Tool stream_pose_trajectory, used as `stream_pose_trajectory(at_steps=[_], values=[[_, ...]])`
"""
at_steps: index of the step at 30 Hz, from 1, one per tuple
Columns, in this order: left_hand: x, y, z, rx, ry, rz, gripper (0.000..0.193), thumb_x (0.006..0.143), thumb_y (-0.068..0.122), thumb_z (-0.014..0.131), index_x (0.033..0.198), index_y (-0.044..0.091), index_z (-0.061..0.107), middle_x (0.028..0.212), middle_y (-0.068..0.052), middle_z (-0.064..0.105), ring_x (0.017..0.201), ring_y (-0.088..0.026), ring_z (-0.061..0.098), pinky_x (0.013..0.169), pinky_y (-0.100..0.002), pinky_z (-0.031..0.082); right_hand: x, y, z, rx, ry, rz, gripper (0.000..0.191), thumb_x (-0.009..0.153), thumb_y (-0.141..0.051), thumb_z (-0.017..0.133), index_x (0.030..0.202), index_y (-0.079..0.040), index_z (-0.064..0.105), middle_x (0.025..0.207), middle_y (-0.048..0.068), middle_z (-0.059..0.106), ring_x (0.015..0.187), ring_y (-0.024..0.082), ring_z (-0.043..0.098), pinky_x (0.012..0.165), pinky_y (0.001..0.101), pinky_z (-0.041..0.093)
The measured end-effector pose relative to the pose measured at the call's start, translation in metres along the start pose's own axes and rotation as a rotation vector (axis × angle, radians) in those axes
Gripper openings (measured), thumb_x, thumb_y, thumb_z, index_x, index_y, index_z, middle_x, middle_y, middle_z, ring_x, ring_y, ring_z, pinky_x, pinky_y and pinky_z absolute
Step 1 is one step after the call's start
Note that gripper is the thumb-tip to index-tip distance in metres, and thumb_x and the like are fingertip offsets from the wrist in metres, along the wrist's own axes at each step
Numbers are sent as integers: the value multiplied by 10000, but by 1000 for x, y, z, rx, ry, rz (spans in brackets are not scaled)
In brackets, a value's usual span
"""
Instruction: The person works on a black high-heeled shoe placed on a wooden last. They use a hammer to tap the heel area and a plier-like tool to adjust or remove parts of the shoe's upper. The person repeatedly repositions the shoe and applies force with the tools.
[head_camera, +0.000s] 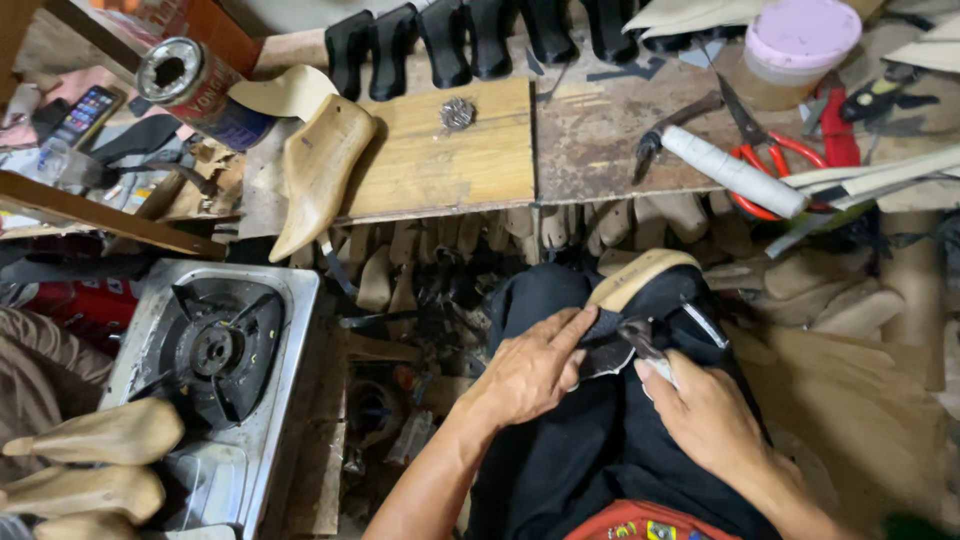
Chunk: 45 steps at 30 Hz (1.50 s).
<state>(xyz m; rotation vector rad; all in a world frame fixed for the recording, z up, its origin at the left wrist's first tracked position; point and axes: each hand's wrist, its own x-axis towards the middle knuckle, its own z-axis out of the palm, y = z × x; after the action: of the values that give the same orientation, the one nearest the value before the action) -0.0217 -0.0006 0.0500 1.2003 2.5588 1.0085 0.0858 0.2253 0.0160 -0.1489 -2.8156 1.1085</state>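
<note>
On my lap rests a shoe on a last (650, 285), with a tan insole facing up and black upper material around it. My left hand (530, 365) presses on the black leather at the shoe's edge, its fingers stretched along it. My right hand (705, 410) grips a pair of dark pincers (640, 340) whose jaws pinch the black leather next to my left fingertips. Both hands sit over my black trousers.
A wooden workbench (460, 160) ahead holds a wooden last (320, 165), a can (195, 90), red-handled scissors (765, 150), a white roll (735, 172), a hammer (675, 125) and black heel pieces. A gas stove (215, 350) stands at the left, with wooden lasts (95, 435) beside it.
</note>
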Motion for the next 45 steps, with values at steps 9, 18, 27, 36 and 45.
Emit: stream_pose_trajectory(at_steps=[9, 18, 27, 36, 45], values=[[-5, -5, 0, -24, 36, 28, 643, 925, 138, 608, 1528, 43, 405, 1450, -271, 535, 1243, -460, 584, 985, -483, 516, 2, -18, 5, 26, -6, -245, 174, 943, -181, 675, 890, -19, 643, 654, 152, 681, 580, 342, 689, 517, 439, 523], [-9, -8, -4, -38, 0, -6, 697, 893, 137, 645, 1531, 35, 386, 1460, -266, 524, 1264, -456, 566, 1008, -488, 502, 2, -31, 9, 122, 51, -241, 181, 917, -189, 661, 859, -21, 630, 694, 213, 672, 626, 385, 685, 523, 450, 525], [-16, -12, -11, -251, 24, -14, 699, 933, 141, 712, 1553, 28, 410, 1500, -260, 527, 1365, -422, 533, 1090, -461, 462, 4, 4, 4, 134, 36, 126, 133, 891, -139, 716, 915, -18, 667, 715, 141, 707, 638, 284, 708, 548, 391, 553], [-22, 18, -44, -656, -214, 37, 719, 931, 73, 731, 1589, 112, 446, 1564, -202, 565, 1398, -347, 578, 1134, -364, 489, 42, 121, -79, 1188, -197, 688, 501, 1025, -523, 648, 1167, -44, 620, 907, 114, 719, 676, 209, 692, 433, 288, 478], [-7, 27, -35, -31, 529, 52, 740, 808, 56, 734, 1495, 40, 460, 1519, -236, 524, 1428, -383, 494, 1174, -449, 406, -26, 87, -54, 828, 55, 261, 577, 843, -182, 844, 1338, -29, 592, 1005, 97, 706, 717, 163, 629, 567, 310, 501]])
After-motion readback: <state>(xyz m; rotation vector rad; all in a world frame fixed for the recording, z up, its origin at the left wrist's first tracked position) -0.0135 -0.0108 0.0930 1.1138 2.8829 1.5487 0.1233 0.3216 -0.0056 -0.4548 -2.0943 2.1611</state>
